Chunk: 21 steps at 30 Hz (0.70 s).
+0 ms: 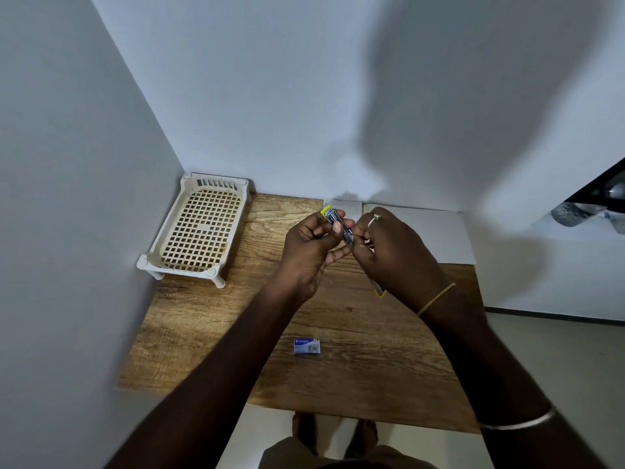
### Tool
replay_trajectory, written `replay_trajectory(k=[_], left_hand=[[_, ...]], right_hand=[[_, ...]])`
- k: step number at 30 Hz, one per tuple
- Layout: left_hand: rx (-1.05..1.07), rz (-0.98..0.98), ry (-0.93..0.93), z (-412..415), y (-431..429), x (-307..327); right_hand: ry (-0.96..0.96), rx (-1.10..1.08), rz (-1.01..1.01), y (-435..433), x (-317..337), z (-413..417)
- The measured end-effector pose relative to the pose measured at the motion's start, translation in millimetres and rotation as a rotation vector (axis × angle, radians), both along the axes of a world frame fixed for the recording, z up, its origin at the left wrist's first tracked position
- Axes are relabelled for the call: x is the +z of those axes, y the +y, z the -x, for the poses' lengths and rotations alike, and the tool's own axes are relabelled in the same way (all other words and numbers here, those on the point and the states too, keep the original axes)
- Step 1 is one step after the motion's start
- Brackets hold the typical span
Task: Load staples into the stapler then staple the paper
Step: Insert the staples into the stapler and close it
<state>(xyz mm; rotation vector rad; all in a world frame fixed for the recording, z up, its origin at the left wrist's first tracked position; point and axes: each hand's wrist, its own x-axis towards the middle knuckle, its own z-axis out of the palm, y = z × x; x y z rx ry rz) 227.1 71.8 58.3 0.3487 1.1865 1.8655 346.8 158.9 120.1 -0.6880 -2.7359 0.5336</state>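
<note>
I held the small yellow-and-chrome metal stapler [333, 218] up off the wood-grain laminate counter [209, 333], between both hands and towards its far edge. My left hand [309, 247] was clenched round the shiny upper part, thumb pressed along the metal. My right hand [399, 255] had its fingers [363, 231] curled tight against the lower end of that rail, and a yellow plastic end of the stapler stuck out beneath the palm. I could not tell whether those fingers also pinched any staples. The little blue cardboard staple box [307, 345] lay flat on the counter nearer me, well apart from my hands. The white sheet of paper [436, 231] lay flat by the wall, beyond my right hand. A cream plastic lattice tray on stubby legs [196, 228] stood in the left corner.
</note>
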Motion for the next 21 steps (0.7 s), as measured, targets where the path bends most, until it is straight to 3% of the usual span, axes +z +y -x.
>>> replay_trajectory(k=[6, 21], left_hand=[[0.014, 0.024, -0.011, -2.1, 1.4, 0.2], [-0.029, 0.069, -0.019, -4.2, -1.0, -3.7]], right_hand=[[-0.003, 0.055, -0.061, 4.7, 4.4, -3.2], [-0.138, 0.134, 0.022, 18.2, 10.6, -1.5]])
